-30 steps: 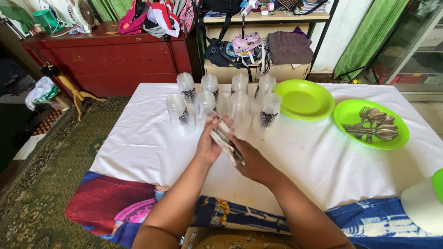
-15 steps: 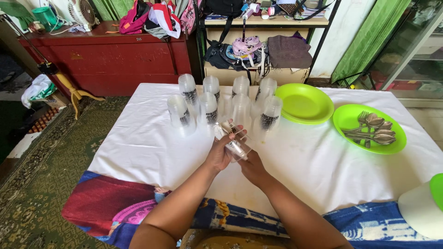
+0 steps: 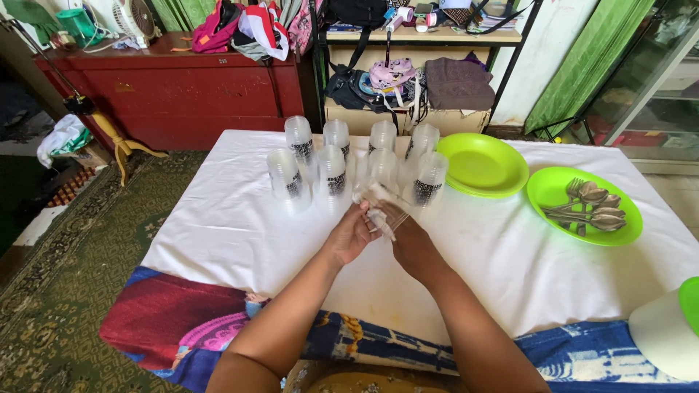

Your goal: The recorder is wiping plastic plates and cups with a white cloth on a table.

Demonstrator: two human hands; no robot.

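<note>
Both of my hands meet over the middle of the white tablecloth [image 3: 233, 233], holding one clear plastic cup [image 3: 377, 205] that lies tilted between them. My left hand [image 3: 351, 234] grips it from the left and my right hand [image 3: 409, 240] from the right. Just beyond my fingers stand several clear plastic cups [image 3: 331, 173] with dark printed bands, upside down in two rows.
A stack of lime green plates [image 3: 482, 164] sits right of the cups. Further right, a green plate [image 3: 557, 188] holds several metal spoons [image 3: 591, 207]. A white and green container [image 3: 666, 331] is at the right edge. A red cabinet [image 3: 167, 91] and a cluttered shelf [image 3: 415, 73] stand behind.
My hands have moved forward toward the rows of cups, and the cup between them has turned from lying flat to tilted up.
</note>
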